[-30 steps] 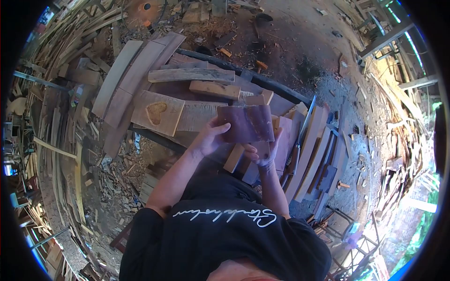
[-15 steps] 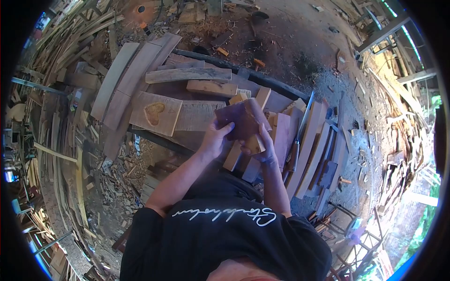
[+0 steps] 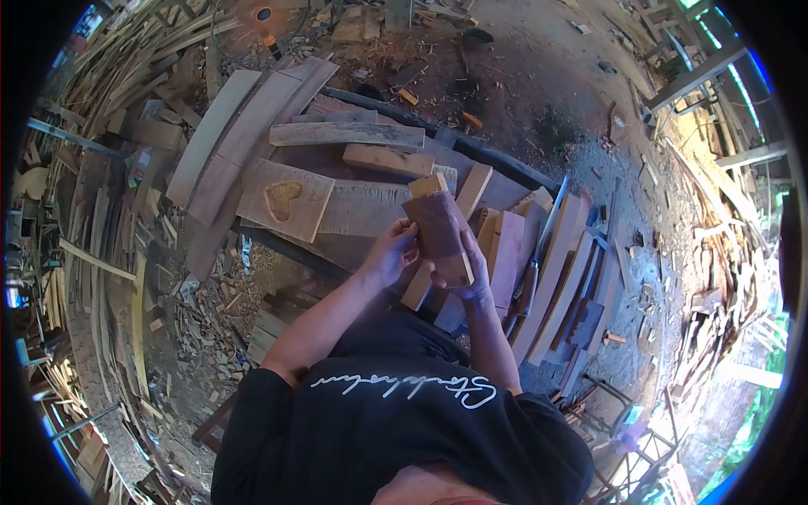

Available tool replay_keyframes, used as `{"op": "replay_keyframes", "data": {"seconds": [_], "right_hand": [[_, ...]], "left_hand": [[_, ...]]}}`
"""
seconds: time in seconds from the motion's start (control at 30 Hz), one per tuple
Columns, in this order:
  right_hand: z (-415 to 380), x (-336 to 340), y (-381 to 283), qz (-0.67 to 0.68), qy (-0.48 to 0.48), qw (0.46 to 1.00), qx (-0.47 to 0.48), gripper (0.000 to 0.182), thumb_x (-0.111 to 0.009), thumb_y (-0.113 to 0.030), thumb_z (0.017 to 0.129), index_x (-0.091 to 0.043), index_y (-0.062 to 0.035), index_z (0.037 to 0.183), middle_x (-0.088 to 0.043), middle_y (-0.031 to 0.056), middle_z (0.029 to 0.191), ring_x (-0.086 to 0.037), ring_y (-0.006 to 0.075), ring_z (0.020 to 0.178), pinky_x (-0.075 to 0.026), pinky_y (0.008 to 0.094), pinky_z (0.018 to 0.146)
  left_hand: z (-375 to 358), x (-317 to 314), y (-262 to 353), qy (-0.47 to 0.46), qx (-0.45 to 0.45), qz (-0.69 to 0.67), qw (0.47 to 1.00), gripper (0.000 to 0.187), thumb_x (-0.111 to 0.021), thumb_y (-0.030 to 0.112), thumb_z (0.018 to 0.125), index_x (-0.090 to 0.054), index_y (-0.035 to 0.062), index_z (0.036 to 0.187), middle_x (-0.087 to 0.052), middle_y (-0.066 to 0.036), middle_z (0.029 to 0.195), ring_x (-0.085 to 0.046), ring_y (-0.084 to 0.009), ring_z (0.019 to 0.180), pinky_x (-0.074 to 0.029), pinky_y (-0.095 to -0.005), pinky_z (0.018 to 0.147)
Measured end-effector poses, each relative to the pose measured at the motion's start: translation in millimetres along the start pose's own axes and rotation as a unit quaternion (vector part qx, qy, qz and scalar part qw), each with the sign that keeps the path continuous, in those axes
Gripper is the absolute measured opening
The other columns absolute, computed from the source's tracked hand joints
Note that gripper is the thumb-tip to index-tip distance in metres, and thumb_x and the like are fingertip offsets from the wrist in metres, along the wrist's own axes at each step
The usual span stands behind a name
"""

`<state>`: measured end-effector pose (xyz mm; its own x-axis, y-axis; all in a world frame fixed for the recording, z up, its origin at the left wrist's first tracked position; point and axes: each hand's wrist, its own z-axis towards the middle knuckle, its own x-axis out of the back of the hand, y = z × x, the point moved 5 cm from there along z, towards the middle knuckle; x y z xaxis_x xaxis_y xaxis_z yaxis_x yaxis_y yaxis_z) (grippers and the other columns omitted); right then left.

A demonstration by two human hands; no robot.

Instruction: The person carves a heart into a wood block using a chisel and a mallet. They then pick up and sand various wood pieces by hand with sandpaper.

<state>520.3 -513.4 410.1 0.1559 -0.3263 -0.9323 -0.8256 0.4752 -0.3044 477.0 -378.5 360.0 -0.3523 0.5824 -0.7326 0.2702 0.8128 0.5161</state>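
Note:
A brown sheet (image 3: pixel 435 223), which looks like sandpaper, is wrapped around a pale wooden block (image 3: pixel 455 270) whose two ends stick out of it. My right hand (image 3: pixel 474 271) grips the block at its lower right side. My left hand (image 3: pixel 394 251) pinches the sheet's left edge between closed fingers. Below and to the left of the block lies a board with a heart-shaped hollow (image 3: pixel 285 202), which neither hand touches. Beside it is a rough plank (image 3: pixel 368 208).
Curved boards (image 3: pixel 240 135) lie at the bench's left end. A handsaw (image 3: pixel 545 227) rests among long timbers (image 3: pixel 551 273) on the right. An orange-headed tool (image 3: pixel 472 121) lies beyond the bench, and wood scraps (image 3: pixel 227 295) cover the floor at left.
The sheet, spread over the block before, is now folded around it. The block has turned more upright and its upper end shows. The camera view has shifted slightly.

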Motion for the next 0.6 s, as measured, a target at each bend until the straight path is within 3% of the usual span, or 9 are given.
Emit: {"op": "replay_keyframes", "data": {"seconds": [0.07, 0.17, 0.23, 0.37, 0.43, 0.47, 0.53, 0.6], "right_hand": [[0, 1, 0, -0.015, 0.012, 1.0, 0.002, 0.067, -0.051, -0.05, 0.099, -0.037, 0.001, 0.141, -0.062, 0.0229, 0.113, -0.07, 0.0322, 0.08, -0.055, 0.0327, 0.046], [1, 7, 3, -0.065, 0.008, 0.998, -0.019, 0.068, -0.051, -0.05, 0.099, -0.039, 0.0034, 0.139, -0.063, 0.0226, 0.112, -0.071, 0.0324, 0.084, -0.058, 0.034, 0.048], [1, 10, 4, -0.132, 0.046, 0.99, -0.033, 0.065, -0.049, -0.05, 0.1, -0.045, 0.0041, 0.135, -0.066, 0.0207, 0.108, -0.071, 0.0278, 0.078, -0.058, 0.035, 0.052], [4, 21, 6, -0.22, 0.087, 0.971, -0.037, 0.06, -0.053, -0.046, 0.1, -0.044, 0.0027, 0.133, -0.067, 0.0195, 0.102, -0.071, 0.0279, 0.073, -0.058, 0.0323, 0.053], [5, 11, 0, -0.314, 0.12, 0.942, -0.005, 0.054, -0.051, -0.045, 0.101, -0.047, 0.0012, 0.13, -0.067, 0.0171, 0.095, -0.068, 0.0237, 0.065, -0.057, 0.0305, 0.054], [6, 12, 0, -0.333, 0.12, 0.935, 0.004, 0.05, -0.049, -0.043, 0.102, -0.049, 0.0005, 0.127, -0.066, 0.0148, 0.09, -0.065, 0.0204, 0.062, -0.055, 0.0297, 0.054], [6, -2, -3, -0.371, 0.118, 0.921, 0.021, 0.05, -0.047, -0.042, 0.103, -0.052, 0.0025, 0.125, -0.067, 0.015, 0.088, -0.066, 0.0207, 0.063, -0.055, 0.0304, 0.054], [6, 1, -2, -0.431, 0.114, 0.895, 0.027, 0.046, -0.045, -0.039, 0.105, -0.055, 0.0017, 0.124, -0.068, 0.0134, 0.09, -0.067, 0.0192, 0.065, -0.056, 0.0306, 0.056]], "left_hand": [[1, 3, -1, 0.016, 0.003, 0.01, 1.0, 0.025, -0.066, 0.031, 0.097, -0.054, 0.0212, 0.116, -0.062, 0.004, 0.103, -0.059, -0.0081, 0.09, -0.047, -0.0282, 0.08], [0, 3, -2, 0.056, 0.002, 0.013, 0.998, 0.028, -0.066, 0.025, 0.097, -0.054, 0.0133, 0.119, -0.064, -0.002, 0.105, -0.062, -0.01, 0.091, -0.054, -0.0255, 0.076], [1, 2, -1, 0.005, -0.046, 0.021, 0.999, 0.034, -0.068, 0.026, 0.096, -0.051, 0.0113, 0.122, -0.062, -0.007, 0.11, -0.062, -0.0124, 0.094, -0.055, -0.0256, 0.077], [1, -5, 5, 0.013, -0.086, 0.038, 0.996, 0.038, -0.066, 0.033, 0.097, -0.052, 0.0108, 0.123, -0.061, -0.007, 0.113, -0.062, -0.014, 0.098, -0.055, -0.0284, 0.079], [-8, -14, 11, 0.042, -0.053, -0.07, 0.995, 0.036, -0.065, 0.034, 0.097, -0.053, 0.0096, 0.121, -0.062, -0.011, 0.103, -0.064, -0.0196, 0.086, -0.054, -0.0316, 0.068], [-9, -15, 15, 0.044, -0.057, -0.07, 0.995, 0.036, -0.065, 0.034, 0.097, -0.053, 0.0096, 0.121, -0.062, -0.011, 0.103, -0.064, -0.0196, 0.086, -0.054, -0.0316, 0.068], [-13, -20, 20, 0.006, -0.024, -0.005, 1.0, 0.045, -0.059, 0.045, 0.099, -0.055, 0.0106, 0.127, -0.063, -0.004, 0.11, -0.063, -0.0126, 0.095, -0.052, -0.032, 0.082], [-16, -30, 27, 0.023, -0.066, 0.057, 0.996, 0.047, -0.061, 0.047, 0.097, -0.055, 0.0111, 0.127, -0.064, -0.003, 0.109, -0.062, -0.0118, 0.094, -0.052, -0.0309, 0.081]]}}
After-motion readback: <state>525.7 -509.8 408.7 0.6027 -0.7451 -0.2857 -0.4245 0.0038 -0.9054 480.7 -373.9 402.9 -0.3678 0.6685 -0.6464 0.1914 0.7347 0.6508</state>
